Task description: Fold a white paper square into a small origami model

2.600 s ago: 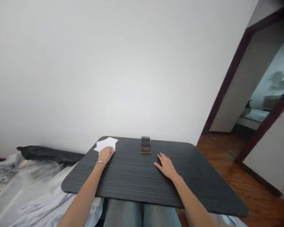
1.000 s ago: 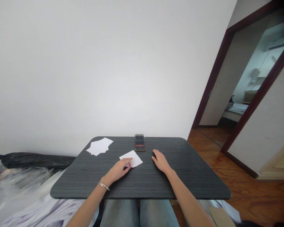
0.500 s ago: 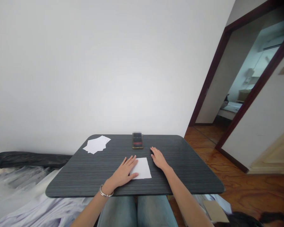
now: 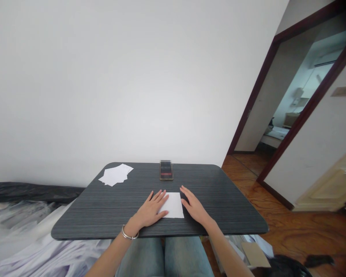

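Note:
A white sheet of paper (image 4: 173,206) lies flat near the front middle of the dark table (image 4: 103,215). My left hand (image 4: 150,209) rests over its left edge, fingers spread and thumb on the paper; a silver bracelet circles that wrist. At the sheet's right edge is my right hand (image 4: 194,206), fingers stretched forward and thumb apart. Its thumb reaches the paper's edge, though whether it touches cannot be made out. Neither hand grips anything.
Several loose white papers (image 4: 114,175) overlap at the table's back left. A phone (image 4: 166,171) stands at the back middle, close to the white wall (image 4: 161,77). Clear plastic and cloth (image 4: 46,246) lie left of the table; a cardboard piece (image 4: 255,254) sits low at right.
My right hand has moved nearer, to the paper's right edge. My left hand stays on the sheet, which looks slightly straighter. The view has shifted a little.

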The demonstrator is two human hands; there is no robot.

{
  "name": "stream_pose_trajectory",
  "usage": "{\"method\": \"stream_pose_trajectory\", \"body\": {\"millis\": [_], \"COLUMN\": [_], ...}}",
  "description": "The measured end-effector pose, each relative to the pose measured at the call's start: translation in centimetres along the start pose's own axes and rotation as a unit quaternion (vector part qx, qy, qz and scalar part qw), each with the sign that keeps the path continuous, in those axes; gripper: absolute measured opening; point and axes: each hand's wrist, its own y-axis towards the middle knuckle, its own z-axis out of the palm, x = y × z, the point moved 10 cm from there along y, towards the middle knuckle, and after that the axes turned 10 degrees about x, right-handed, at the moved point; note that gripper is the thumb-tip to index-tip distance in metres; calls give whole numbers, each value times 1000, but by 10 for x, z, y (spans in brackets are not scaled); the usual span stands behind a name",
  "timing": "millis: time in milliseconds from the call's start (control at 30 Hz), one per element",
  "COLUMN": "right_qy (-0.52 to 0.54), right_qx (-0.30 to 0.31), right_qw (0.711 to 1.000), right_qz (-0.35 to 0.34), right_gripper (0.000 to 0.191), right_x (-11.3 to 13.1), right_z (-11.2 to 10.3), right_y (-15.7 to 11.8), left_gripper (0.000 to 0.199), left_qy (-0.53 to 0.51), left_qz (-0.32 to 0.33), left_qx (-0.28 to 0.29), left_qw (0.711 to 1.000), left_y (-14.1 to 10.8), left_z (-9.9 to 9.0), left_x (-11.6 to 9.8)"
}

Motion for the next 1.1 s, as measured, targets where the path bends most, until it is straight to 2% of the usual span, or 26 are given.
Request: {"method": "stream_pose_trajectory", "body": {"millis": [67,200,300,367,567,700,833,1100], "right_qy": [2,-46,-56,-48,-16,2,19,24], "right_qx": [17,73,77,65,10,10,1,-32], "right_qw": [998,994,994,996,999,998,997,997], "right_qz": [-52,-68,-53,-49,-51,-63,-74,-59], "right_gripper": [46,53,55,51,40,44,48,31], "right_x": [23,42,41,38,33,35,34,31], "right_z": [6,24,26,24,14,12,11,7], "right_y": [-18,-37,-38,-37,-40,-41,-41,-45], "left_gripper": [58,63,77,79,62,52,51,40], "left_qy": [-4,-23,-47,-63,-92,-94,-102,-134], "left_qz": [-1,1,23,42,53,56,51,44], "left_qx": [-4,-14,-12,-3,-6,-16,-19,-46], "left_qw": [1000,1000,999,997,994,994,993,989], "left_y": [0,-2,-5,-5,-6,-8,-8,-9], "left_z": [-1,-7,-11,-11,-13,-16,-18,-25], "left_x": [0,-3,-8,-12,-16,-19,-18,-18]}}
